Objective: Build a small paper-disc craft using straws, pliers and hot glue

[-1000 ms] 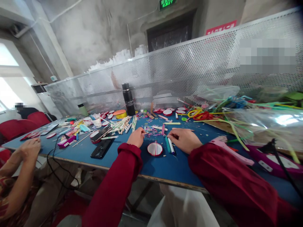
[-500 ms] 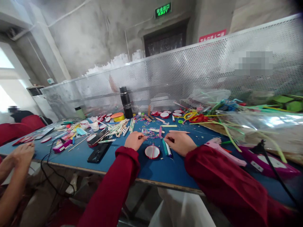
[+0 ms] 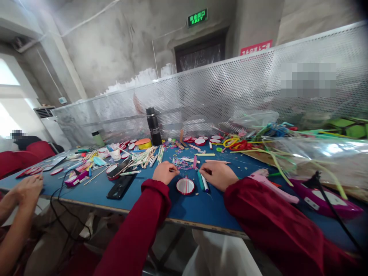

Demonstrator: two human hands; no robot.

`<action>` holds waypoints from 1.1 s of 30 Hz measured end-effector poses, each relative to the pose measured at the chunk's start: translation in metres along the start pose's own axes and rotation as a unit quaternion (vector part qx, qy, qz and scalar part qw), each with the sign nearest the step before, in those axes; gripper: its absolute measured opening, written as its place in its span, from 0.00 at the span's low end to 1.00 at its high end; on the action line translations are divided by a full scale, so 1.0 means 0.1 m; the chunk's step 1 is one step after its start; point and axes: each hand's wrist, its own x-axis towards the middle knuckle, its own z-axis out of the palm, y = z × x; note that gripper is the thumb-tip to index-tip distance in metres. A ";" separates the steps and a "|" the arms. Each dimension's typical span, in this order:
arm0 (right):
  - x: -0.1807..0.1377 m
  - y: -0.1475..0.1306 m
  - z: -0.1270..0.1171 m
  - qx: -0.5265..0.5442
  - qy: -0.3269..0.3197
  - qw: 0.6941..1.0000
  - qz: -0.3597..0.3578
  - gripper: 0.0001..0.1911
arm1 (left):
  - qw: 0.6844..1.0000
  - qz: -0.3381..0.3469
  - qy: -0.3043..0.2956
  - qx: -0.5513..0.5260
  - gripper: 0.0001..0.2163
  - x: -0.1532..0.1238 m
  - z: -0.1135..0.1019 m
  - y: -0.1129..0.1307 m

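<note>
Close to the front edge of the worktop (image 3: 198, 211), a red-rimmed dish (image 3: 185, 186) lies between the left hand (image 3: 164, 172) and right hand (image 3: 220, 174), a blue strip before it. Each hand's fingertips pinch together, anything between them too small to tell. Pens (image 3: 205, 184) crowd the right hand.

The thin thing (image 3: 173, 170) in the left hand (image 3: 163, 173) is too small for me to name. Whether the right hand (image 3: 219, 174) grips anything, I cannot tell from here. A co-worker (image 3: 24, 197) is cut by the left edge, a plastic bag (image 3: 319, 151) by the right. A grey mosaic (image 3: 308, 80) covers part of the mesh panel (image 3: 207, 90).
</note>
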 end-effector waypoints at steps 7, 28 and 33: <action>0.00 0.00 -0.01 -0.007 0.011 1.000 0.001 0.16 | 0.999 -0.034 0.002 0.023 0.07 0.01 0.00 -0.02; -0.95 0.33 -0.79 -0.103 0.424 0.888 0.148 0.13 | 0.997 -0.006 -0.052 0.063 0.11 0.02 0.07 -0.06; -1.32 0.41 -0.94 -0.227 0.436 0.859 0.140 0.14 | 0.996 -0.006 -0.062 0.056 0.10 0.04 0.08 -0.09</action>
